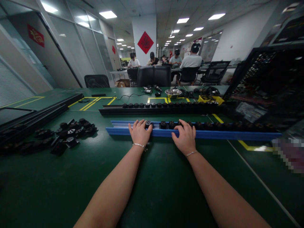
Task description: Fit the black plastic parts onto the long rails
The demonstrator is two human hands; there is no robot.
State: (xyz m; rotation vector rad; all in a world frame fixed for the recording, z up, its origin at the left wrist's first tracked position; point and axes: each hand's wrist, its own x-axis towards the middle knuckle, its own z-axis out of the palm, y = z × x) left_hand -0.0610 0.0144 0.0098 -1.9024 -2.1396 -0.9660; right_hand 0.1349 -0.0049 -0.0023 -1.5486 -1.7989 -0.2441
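Observation:
A long blue rail (213,135) with an open channel lies across the green table in front of me. Its left end shows bare channel, while a row of small black blocks (163,124) sits in the rest. My left hand (140,134) is over the left part of the rail, thumb and fingers closed around a black block (148,123) in the channel. Farther right, my right hand (185,136) grips the rail, thumb at the front wall and fingers curled over the top. The blocks under that hand are partly hidden.
Behind lies a black rail (156,110) with similar blocks. Loose black blocks (71,131) are heaped at left, near long black rails (47,114). A metal bowl (173,92) and a yellow tray (211,100) stand at the back. A black perforated rack (261,76) rises at right. Several people sit beyond.

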